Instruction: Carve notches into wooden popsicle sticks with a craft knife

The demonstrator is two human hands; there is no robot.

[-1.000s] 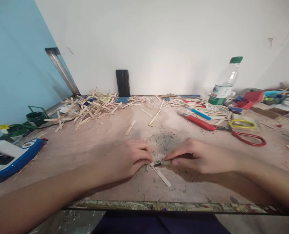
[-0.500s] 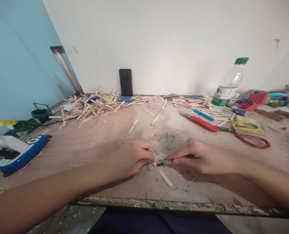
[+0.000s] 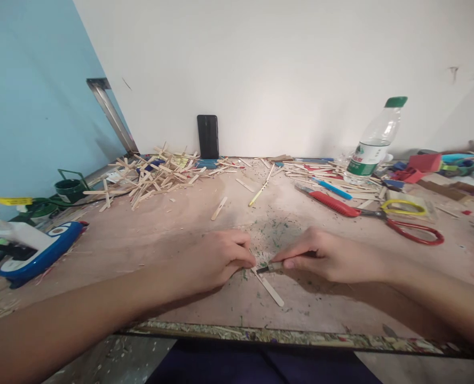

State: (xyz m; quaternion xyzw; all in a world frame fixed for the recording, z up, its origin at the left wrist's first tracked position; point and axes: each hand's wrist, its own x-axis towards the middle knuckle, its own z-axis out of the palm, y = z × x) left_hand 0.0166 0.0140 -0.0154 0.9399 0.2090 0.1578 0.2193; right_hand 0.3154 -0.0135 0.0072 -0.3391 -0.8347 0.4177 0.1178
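A flat wooden craft stick lies slantwise on the table, its rounded end toward me. My left hand is closed on the far end of it, fingertips pressing it down, so that end is hidden. My right hand grips a small craft knife with a short dark blade and a pale handle, most of which the fingers cover. The blade's tip touches the stick just beside my left fingertips. Green and pale shavings are scattered around both hands.
Beyond my hands lie a short stick and a notched yellowish stick. A pile of sticks and a phone stand behind. At right are a red utility knife, scissors and a bottle; a blue power strip sits left.
The view has shifted very slightly. Both hands, the knife and the stick stay in nearly the same place.
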